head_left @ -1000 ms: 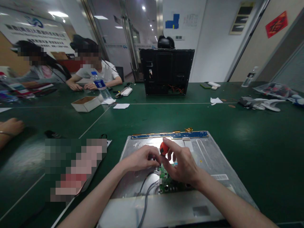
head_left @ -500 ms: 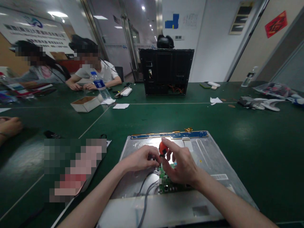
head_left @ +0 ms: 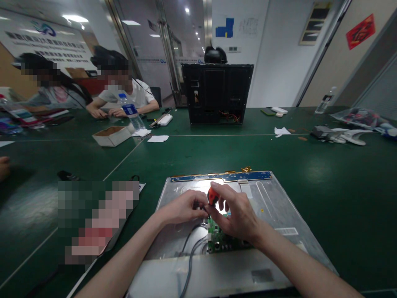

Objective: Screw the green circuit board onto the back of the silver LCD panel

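— While the right hand point(head_left: 237, 217) is pinching the orange-handled screwdriver point(head_left: 212, 196), what is the left hand point(head_left: 182, 208) doing?

— In the head view, it is resting just beside the tool's tip, fingers point(head_left: 198, 205) curled together over the green circuit board point(head_left: 218, 239), probably steadying something small there so the tip is not slipping. Whether those fingers are actually clamped on a screw, I cannot tell.

— And the right fingers?

— They are closing around the orange handle from above, holding the screwdriver nearly upright over the board, which suits turning it.

— Where is the board sitting?

— It is lying on the back of a silver metal panel point(head_left: 273, 207), flat on the green counter point(head_left: 325, 174), with grey cables point(head_left: 189, 252) running from it towards the person.

— Anything beyond?

— A black monitor housing point(head_left: 217, 93) is standing upright farther back, and two other people are sitting at the far left near a cardboard box point(head_left: 112, 135) and a water bottle point(head_left: 132, 112).
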The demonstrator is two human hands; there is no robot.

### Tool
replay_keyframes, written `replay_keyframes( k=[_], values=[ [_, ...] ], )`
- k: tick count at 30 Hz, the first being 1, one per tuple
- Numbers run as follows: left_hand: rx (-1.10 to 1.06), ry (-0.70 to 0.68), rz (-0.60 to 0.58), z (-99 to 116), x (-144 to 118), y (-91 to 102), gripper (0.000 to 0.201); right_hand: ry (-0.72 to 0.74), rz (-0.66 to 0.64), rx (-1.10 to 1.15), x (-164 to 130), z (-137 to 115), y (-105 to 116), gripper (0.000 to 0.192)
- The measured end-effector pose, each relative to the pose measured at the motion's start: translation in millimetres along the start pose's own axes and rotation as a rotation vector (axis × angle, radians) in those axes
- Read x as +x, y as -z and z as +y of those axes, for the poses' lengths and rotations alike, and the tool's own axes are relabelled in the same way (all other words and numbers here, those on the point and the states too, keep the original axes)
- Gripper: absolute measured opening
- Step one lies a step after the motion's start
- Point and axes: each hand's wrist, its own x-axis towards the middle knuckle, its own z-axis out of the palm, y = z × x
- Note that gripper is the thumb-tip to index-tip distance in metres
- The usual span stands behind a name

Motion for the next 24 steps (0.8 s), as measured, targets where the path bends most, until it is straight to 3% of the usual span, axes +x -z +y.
replay_keyframes(
  k=[24],
  values=[
    [-0.022,-0.036,-0.026,-0.7,2.2,1.3,0.003,0.013,0.002,-0.009,-0.3,-0.6,-0.8,0.055]
  ],
)
